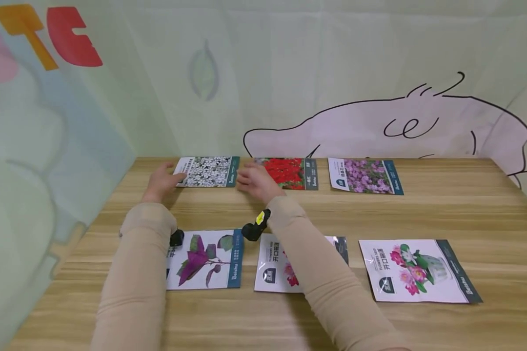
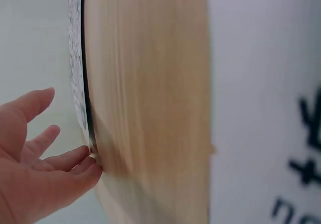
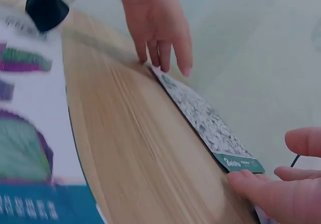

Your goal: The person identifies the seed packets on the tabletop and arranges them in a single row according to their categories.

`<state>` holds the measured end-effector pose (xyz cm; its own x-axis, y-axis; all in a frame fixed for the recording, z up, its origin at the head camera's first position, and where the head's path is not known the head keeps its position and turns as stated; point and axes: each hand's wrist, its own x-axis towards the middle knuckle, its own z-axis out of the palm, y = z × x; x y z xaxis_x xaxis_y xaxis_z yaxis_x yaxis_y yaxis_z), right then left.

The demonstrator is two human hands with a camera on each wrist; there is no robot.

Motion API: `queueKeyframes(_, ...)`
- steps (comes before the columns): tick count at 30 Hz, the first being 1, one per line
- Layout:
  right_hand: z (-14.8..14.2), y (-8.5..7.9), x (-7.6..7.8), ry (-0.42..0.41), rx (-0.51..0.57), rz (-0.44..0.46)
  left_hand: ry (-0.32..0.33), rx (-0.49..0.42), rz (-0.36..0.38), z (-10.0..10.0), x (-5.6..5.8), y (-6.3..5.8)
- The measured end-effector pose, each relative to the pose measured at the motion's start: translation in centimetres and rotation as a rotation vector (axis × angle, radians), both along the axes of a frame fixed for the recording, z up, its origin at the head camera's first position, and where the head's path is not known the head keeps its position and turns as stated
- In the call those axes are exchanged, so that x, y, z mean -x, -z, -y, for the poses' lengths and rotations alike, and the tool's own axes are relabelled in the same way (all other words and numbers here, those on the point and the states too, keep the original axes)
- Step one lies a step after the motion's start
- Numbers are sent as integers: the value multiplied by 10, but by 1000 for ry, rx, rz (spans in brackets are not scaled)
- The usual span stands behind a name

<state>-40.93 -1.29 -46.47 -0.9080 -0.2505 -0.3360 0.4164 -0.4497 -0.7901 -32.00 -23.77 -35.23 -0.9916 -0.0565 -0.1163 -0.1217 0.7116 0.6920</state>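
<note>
The left grip (image 1: 162,181) and the right grip (image 1: 255,180) flank one white-flower packet (image 1: 208,170) at the upper centre-left of the frame. Both are spread, thumbs apart from the fingers; left fingertips touch its left end, right ones its right end. Two creased beige sleeves (image 1: 133,278) reach up from the bottom edge, the right slanting leftward.

Six flat, rectangular packets lie in two rows of three: one red-flower packet (image 1: 285,173) and one purple-flower packet (image 1: 365,176) farther right; below, one purple-leaf packet (image 1: 207,263) and two pink-flower packets (image 1: 415,270). The surface (image 1: 443,214) is wood-grained; behind hangs a wrinkled, printed backdrop (image 1: 281,58).
</note>
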Motion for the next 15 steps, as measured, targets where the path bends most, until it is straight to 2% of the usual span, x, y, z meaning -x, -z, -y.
queueKeyframes(6, 9, 17, 12, 3, 52, 69, -10, -30, 13, -2, 1, -3)
queueKeyframes(9, 10, 15, 9, 12, 68, 113, -21, -43, 18, -2, 1, -4)
queueKeyframes(11, 9, 4, -3, 18, 87, 142, -37, -54, 18, -2, -1, -5)
queueKeyframes(15, 5, -40, -40, 41, 69, 219, -74, -100, 29, -2, -4, -10)
